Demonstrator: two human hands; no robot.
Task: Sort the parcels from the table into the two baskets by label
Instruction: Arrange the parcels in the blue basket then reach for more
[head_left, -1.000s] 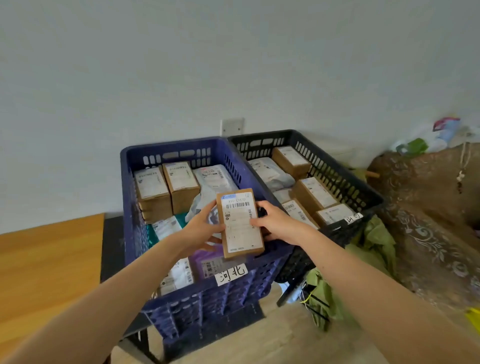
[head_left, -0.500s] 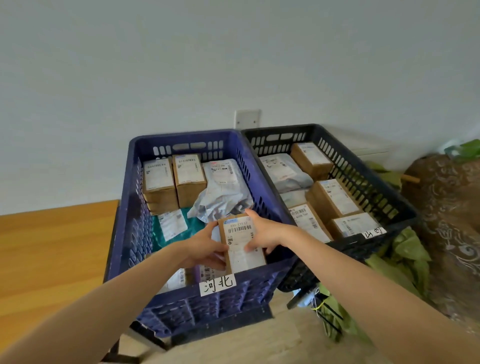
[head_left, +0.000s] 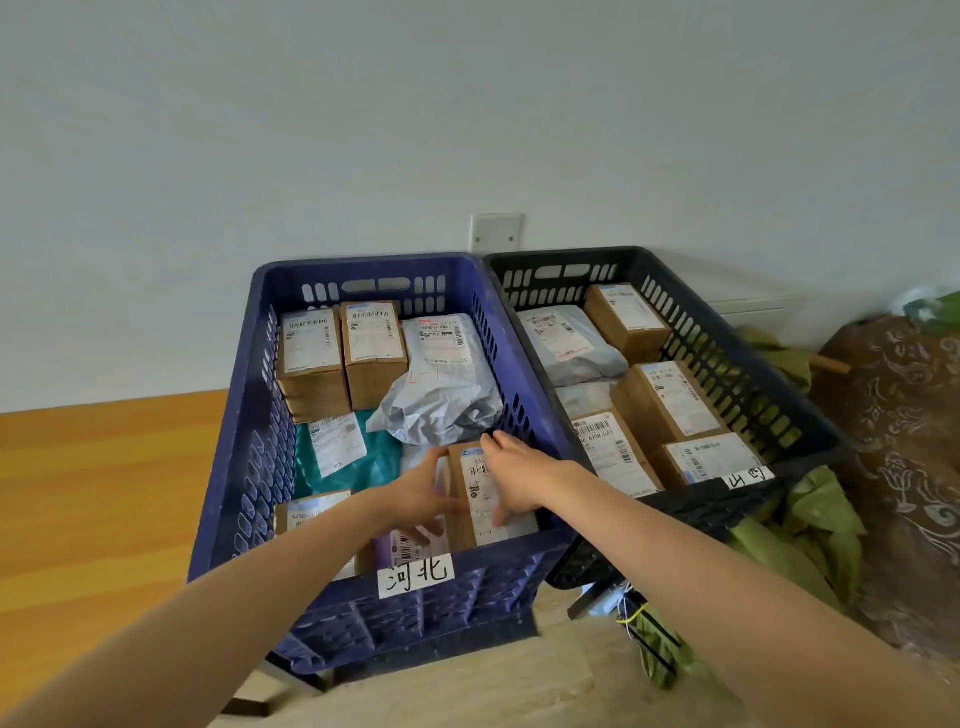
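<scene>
Bare forearms stretched forward and converging, left hand (head_left: 423, 499) gripping the left edge of a brown cardboard parcel (head_left: 483, 493), right hand (head_left: 514, 478) laid flat across its labelled top

Soft even daylight, faint shadows, wide-angle edge distortion.
</scene>
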